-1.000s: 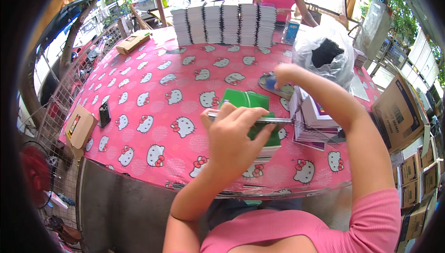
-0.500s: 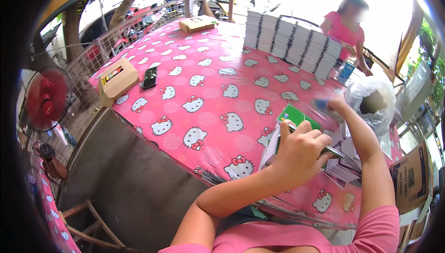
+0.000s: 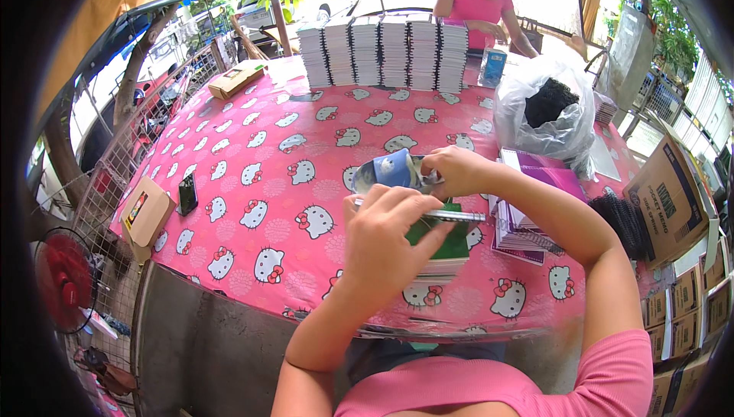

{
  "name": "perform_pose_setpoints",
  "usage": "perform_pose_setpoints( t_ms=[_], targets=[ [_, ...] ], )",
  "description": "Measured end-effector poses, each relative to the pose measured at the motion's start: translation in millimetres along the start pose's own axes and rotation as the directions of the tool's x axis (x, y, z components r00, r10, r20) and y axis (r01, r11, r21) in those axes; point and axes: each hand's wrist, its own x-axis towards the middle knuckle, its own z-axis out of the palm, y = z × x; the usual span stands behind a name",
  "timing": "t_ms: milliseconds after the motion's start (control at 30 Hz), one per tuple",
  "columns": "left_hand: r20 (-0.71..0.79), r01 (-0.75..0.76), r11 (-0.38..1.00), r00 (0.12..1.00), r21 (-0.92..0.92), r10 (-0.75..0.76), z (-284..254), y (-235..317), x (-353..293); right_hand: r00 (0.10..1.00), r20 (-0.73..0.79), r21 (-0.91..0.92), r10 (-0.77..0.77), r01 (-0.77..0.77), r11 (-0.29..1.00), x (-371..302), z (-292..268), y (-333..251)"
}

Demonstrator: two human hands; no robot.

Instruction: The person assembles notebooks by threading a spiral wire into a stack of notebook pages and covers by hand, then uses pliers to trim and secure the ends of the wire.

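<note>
Pinching a soft-looking blue patterned piece [image 3: 393,168] by its right end, the right hand [image 3: 456,171] is nearer; its long axis runs crosswise just beyond the left hand [image 3: 386,232], which clasps a slim silver-edged strip [image 3: 460,217].

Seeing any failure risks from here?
- The right forearm crosses the unevenly stacked purple-covered booklets in view, so it might nudge them askew.
- The right hand holds a blue item close by the left hand; the two could bump.
- The thin strip in the left hand sticks out toward those booklets and might snag one.
</note>
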Motion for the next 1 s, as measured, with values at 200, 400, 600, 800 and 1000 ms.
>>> perform_pose_setpoints(
  t_ms=[200,400,600,800,1000],
  targets=[
    [0.002,0.021,1.0,1.0,-0.015,-0.021,-3,-4,-3,0.931,-0.314,0.352,0.184,-0.066,0.934,-16,-28,-16],
    [-0.031,-0.03,0.997,0.999,-0.064,0.028,4,-6,4,0.851,-0.489,0.514,0.193,0.102,0.852,-57,-4,-1],
    [0.01,0.028,0.998,1.0,-0.063,-0.027,3,-5,4,0.965,-0.262,0.403,0.012,0.098,0.91,-59,-1,-7],
    [-0.003,-0.003,0.999,1.0,-0.049,0.003,3,-7,5,0.989,-0.15,0.248,-0.008,0.045,0.968,-61,-1,-6],
    [-0.008,0.02,0.998,1.0,-0.054,-0.02,1,-4,4,0.842,-0.481,0.496,0.245,0.031,0.868,-87,-39,3]
  ],
)
